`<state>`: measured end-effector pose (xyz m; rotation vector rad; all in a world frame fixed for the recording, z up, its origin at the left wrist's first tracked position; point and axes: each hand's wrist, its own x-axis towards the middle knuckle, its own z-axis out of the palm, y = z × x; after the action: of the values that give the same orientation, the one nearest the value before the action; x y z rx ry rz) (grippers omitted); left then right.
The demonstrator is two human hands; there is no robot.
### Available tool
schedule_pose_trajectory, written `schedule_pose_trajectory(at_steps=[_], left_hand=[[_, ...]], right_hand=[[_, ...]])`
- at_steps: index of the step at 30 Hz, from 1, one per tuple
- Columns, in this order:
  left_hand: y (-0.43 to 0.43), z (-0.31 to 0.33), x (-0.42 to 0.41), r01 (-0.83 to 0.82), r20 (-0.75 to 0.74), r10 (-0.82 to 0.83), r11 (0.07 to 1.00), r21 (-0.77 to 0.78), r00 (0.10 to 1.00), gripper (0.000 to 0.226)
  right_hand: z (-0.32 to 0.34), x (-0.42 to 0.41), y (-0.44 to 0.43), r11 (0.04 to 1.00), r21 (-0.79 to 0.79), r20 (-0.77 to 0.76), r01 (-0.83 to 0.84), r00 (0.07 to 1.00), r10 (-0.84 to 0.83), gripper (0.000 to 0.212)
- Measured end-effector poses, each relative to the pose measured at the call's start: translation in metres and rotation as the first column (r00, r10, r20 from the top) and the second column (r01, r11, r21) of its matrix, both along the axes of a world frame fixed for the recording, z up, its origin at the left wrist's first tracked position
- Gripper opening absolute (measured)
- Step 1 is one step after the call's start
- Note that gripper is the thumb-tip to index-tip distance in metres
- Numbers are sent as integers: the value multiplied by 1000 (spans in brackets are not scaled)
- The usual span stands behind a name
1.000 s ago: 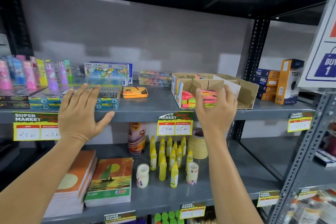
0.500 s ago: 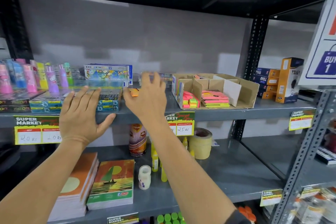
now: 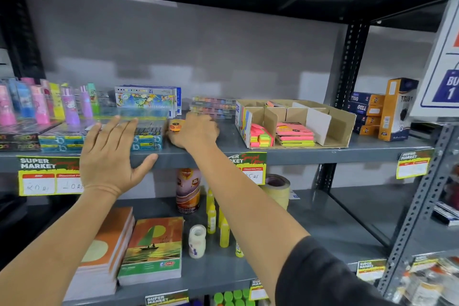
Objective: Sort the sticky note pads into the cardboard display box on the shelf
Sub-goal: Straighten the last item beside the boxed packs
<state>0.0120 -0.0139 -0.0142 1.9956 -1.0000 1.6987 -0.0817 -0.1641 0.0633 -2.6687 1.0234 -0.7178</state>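
Note:
The cardboard display box (image 3: 344, 120) stands on the middle shelf, right of centre, split by dividers. Its front compartments hold neon pink, orange and yellow sticky note pads (image 3: 294, 133) and smaller strips (image 3: 260, 137). Left of the box, an orange sticky note pad (image 3: 175, 126) lies on the shelf. My right hand (image 3: 196, 131) covers most of it, fingers curled down around it. My left hand (image 3: 111, 156) is spread flat with fingers apart at the shelf's front edge, in front of blue boxes, and holds nothing.
Blue boxes (image 3: 146, 140) and colourful lighters (image 3: 49, 104) fill the shelf's left side, and a crayon box (image 3: 146, 100) stands behind. Dark and orange boxes (image 3: 395, 109) stand at the right. The lower shelf holds notebooks (image 3: 152, 248), glue bottles (image 3: 211, 218) and tape rolls (image 3: 278, 189).
My right hand has swung left from the cardboard box to the orange pad and dropped onto it. My left hand has stayed at the shelf edge.

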Motion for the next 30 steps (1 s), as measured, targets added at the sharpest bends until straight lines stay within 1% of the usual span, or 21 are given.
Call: schedule_pose_trajectory(at_steps=[3,5,8,11,16,21,24,26,27,30], left_hand=[[0,0,0,-1,-3,1,1000,-2,1000,73],[1,0,0,-2,-1,2,1000,4,1000,73],[1,0,-1,-10,-6,11,1000,4,1000,74],[0,0,-1,-16,-16,16,1000,8,1000,75],[1,1,-3,-20,-27,21,1000,22,999,76],[1,1,-3,-14,-23,15,1000,14,1000,75],[1,1,-2,-17,-23,17,1000,17,1000,75],[1,0,-1,-16,-23,16,1000,17,1000,75],[1,0,-1,-16,-23,16,1000,15,1000,75],[0,0,-1,-25,-14,25,1000,8,1000,74]], right_hand=[[3,6,-3,994,-106,-28,14,999,-17,67],[3,9,-4,989,-150,-23,2,1000,-6,63],[1,12,-6,989,-150,11,-2,1000,3,63],[0,13,-7,989,-147,-8,-3,1000,2,68],[2,13,-6,998,-61,-13,-6,1000,5,65],[3,11,-9,999,-38,37,-24,999,26,60],[2,10,-10,1000,-17,3,-11,1000,11,73],[2,11,-11,999,36,-14,-12,1000,12,81],[2,11,-12,998,55,-14,-19,1000,19,80],[2,13,-14,998,58,-12,-32,999,33,68]])
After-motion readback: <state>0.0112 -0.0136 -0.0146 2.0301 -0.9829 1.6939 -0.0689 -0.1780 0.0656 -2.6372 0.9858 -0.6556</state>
